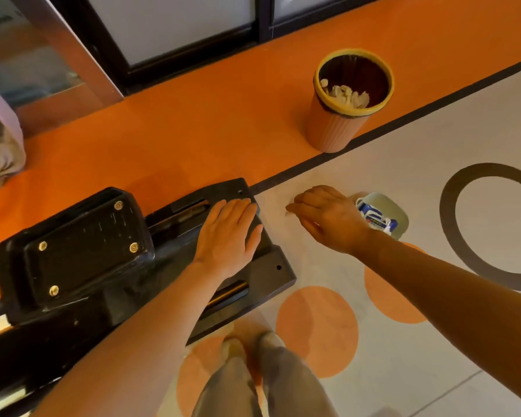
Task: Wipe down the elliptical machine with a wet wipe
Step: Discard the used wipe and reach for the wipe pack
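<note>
The black rear base of the elliptical machine (271,272) lies on the floor at the left, with its foot pedal (76,248) beside it. My left hand (227,233) rests flat on the base's end cover, fingers straight. My right hand (328,218) hovers over the floor to the right of the base, fingers loosely curled; a small pale scrap shows at its fingertips, too small to identify. Just behind that hand a wet-wipe pack (379,215) with a blue and white label lies on the floor.
An orange ribbed bin (337,127) with a yellow rim holds several crumpled white wipes, on the orange floor strip beyond. A dark-framed glass door runs along the back. My legs (262,383) stand near the bottom centre on the dotted floor.
</note>
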### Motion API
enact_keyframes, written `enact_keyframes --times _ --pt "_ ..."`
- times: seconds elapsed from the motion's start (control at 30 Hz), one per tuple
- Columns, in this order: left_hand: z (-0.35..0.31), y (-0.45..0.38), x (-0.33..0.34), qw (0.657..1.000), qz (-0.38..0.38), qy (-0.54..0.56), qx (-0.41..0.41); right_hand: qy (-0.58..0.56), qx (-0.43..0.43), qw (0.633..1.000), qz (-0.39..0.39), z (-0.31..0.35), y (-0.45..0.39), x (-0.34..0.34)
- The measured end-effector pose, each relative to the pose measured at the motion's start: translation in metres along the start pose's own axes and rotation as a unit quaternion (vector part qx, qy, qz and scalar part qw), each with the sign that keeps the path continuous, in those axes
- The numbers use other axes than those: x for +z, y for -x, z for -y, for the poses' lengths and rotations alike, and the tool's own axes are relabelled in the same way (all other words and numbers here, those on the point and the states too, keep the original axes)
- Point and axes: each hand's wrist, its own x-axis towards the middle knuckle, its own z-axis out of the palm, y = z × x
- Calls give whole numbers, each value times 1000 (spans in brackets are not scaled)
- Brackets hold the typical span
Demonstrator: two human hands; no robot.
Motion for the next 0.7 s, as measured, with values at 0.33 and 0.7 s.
enact_keyframes --times 0.33,0.7 --pt "-5 -43 -93 998 -40 -9 39 33 34 998 -36 14 -21 -108" --pt "-41 -105 -172 994 -74 -28 71 24 14 997 -77 -12 -37 -202"
